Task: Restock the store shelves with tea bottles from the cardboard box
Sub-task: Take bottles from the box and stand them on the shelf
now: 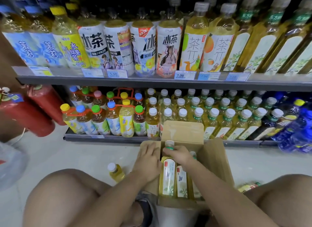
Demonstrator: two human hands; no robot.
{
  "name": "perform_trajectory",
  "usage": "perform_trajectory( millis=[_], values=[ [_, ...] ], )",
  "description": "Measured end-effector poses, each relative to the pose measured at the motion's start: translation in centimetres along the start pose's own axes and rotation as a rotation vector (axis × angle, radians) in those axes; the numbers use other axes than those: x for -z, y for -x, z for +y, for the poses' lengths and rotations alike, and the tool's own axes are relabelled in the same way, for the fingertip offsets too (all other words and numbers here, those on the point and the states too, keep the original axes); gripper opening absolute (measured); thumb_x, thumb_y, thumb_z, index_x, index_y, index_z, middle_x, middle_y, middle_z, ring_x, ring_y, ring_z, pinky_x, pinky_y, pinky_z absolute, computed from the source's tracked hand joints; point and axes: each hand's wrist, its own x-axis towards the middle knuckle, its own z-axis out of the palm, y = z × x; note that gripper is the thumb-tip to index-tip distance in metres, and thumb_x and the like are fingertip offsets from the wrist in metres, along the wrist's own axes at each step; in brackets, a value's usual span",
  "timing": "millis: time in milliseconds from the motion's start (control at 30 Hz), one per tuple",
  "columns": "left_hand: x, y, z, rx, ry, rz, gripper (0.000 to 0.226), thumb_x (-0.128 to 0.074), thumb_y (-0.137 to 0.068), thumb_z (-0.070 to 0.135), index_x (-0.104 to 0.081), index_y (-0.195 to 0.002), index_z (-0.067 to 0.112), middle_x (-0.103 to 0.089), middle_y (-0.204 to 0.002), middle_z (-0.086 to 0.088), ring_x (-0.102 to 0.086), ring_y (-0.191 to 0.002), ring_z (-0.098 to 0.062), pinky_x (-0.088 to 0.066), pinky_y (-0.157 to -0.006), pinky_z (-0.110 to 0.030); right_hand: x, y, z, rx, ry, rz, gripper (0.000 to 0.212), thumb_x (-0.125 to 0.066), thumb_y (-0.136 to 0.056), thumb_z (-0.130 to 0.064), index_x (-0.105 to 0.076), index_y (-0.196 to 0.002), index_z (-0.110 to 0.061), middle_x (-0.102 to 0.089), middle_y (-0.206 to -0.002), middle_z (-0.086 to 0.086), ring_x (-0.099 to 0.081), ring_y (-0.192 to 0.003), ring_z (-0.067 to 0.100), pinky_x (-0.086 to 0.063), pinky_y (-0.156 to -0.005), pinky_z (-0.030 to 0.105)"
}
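Observation:
An open cardboard box [214,157] stands on the floor between my knees, in front of the bottom shelf [108,138]. Inside it stand yellow tea bottles with white labels. My right hand [179,155] grips the neck of one tea bottle [167,174] at the box's left side, just under its white cap. My left hand [148,159] lies flat on the box's left flap, fingers straight. The bottom shelf holds rows of the same white-capped tea bottles [224,115].
A small yellow bottle [116,171] lies on the floor left of the box, another bottle [248,187] by my right knee. Red fire extinguishers [33,111] stand at the left. The upper shelf [152,80] carries large tea bottles and price tags. Blue bottles [297,125] fill the right end.

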Motion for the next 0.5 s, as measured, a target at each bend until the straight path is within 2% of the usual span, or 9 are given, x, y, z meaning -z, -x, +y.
perform_trajectory(
  millis=[67, 167, 267, 333, 367, 433, 500],
  values=[
    [0.5, 0.5, 1.2, -0.079, 0.069, 0.039, 0.064, -0.039, -0.092, 0.039, -0.035, -0.153, 0.021, -0.034, -0.159, 0.0, -0.016, -0.15, -0.021, -0.004, -0.125, -0.038, 1.0, 1.3, -0.6, 0.109, -0.082, 0.0, 0.027, -0.08, -0.081, -0.03, -0.074, -0.101, -0.013, -0.076, -0.096, 0.005, -0.072, -0.09, 0.019, -0.056, -0.078, 0.028],
    [1.7, 1.2, 3.1, -0.024, 0.315, 0.01, 0.067, -0.047, -0.091, 0.045, -0.028, -0.152, 0.026, -0.044, -0.153, -0.002, -0.019, -0.149, -0.024, 0.001, -0.124, -0.036, 2.2, 2.6, -1.4, 0.28, -0.093, 0.056, 0.03, -0.08, -0.078, -0.036, -0.074, -0.099, -0.015, -0.074, -0.096, 0.009, -0.07, -0.091, 0.025, -0.056, -0.083, 0.037],
    [2.3, 1.6, 4.4, 0.058, 0.366, -0.036, 0.091, -0.057, -0.085, 0.065, -0.013, -0.155, 0.027, -0.033, -0.16, -0.004, -0.011, -0.152, -0.034, -0.007, -0.123, -0.042, 3.2, 3.6, -2.1, 0.355, -0.17, 0.123, 0.033, -0.08, -0.078, -0.035, -0.072, -0.1, -0.012, -0.074, -0.096, 0.012, -0.07, -0.094, 0.031, -0.056, -0.088, 0.049],
    [2.0, 1.5, 4.8, 0.068, 0.357, -0.007, 0.104, -0.064, -0.08, 0.069, -0.008, -0.156, 0.025, -0.039, -0.157, -0.004, -0.028, -0.147, -0.031, -0.022, -0.12, -0.04, 3.5, 4.1, -3.0, 0.386, -0.275, 0.123, 0.026, -0.078, -0.083, -0.025, -0.072, -0.104, -0.01, -0.075, -0.098, 0.011, -0.07, -0.097, 0.032, -0.058, -0.087, 0.045],
    [1.9, 1.5, 5.1, 0.088, 0.387, 0.022, 0.104, -0.067, -0.078, 0.067, -0.01, -0.154, 0.025, -0.046, -0.15, -0.001, -0.041, -0.138, -0.028, -0.035, -0.113, -0.038, 3.6, 4.3, -3.5, 0.409, -0.299, 0.109, 0.026, -0.077, -0.085, -0.021, -0.071, -0.107, -0.009, -0.075, -0.1, 0.012, -0.07, -0.099, 0.033, -0.058, -0.086, 0.042],
    [1.9, 1.4, 5.4, 0.136, 0.504, 0.114, 0.095, -0.072, -0.075, 0.061, -0.021, -0.148, 0.026, -0.061, -0.124, 0.008, -0.063, -0.107, -0.017, -0.055, -0.087, -0.035, 3.7, 4.7, -4.6, 0.444, -0.309, 0.062, 0.027, -0.076, -0.086, -0.019, -0.071, -0.11, -0.008, -0.075, -0.104, 0.011, -0.069, -0.103, 0.031, -0.058, -0.087, 0.038],
    [2.4, 1.3, 5.8, 0.174, 0.619, 0.192, 0.08, -0.076, -0.075, 0.047, -0.033, -0.138, 0.024, -0.061, -0.098, 0.014, -0.064, -0.08, -0.004, -0.055, -0.062, -0.026, 4.1, 4.8, -5.6, 0.453, -0.305, -0.009, 0.031, -0.074, -0.088, -0.022, -0.069, -0.115, -0.008, -0.074, -0.109, 0.009, -0.069, -0.106, 0.027, -0.056, -0.091, 0.037]
  ],
)
